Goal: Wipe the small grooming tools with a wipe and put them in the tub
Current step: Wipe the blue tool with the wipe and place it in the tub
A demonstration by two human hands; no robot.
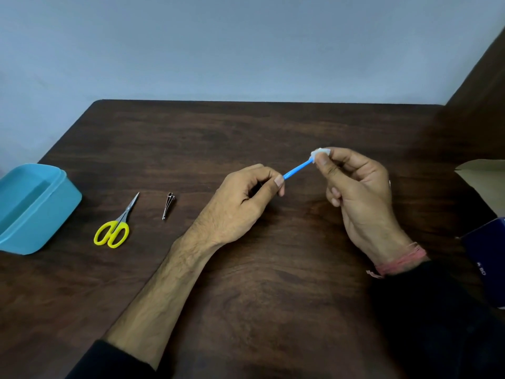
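Dark wood tabletop [246, 283] lies under you: your left hand [243, 203] pinches one end of the blue stick [296, 168] to steady it, while your right hand [355, 192] squeezes the wipe [319, 154] around its far tip. Off left, scissors [116, 225] and clippers [168, 205] wait unwiped near the tub [41, 203].

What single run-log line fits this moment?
step: wiping | left hand: holds blue stick | right hand: wipe on tip | scissors, clipper: on table

I saw a thin blue stick [296, 170] slanting above the table, a small white wipe [319, 154] bunched over its far end; yellow-handled scissors [116, 227], closed, and metal nail clippers [168, 205] lay flat beside an open blue tub [58, 198].
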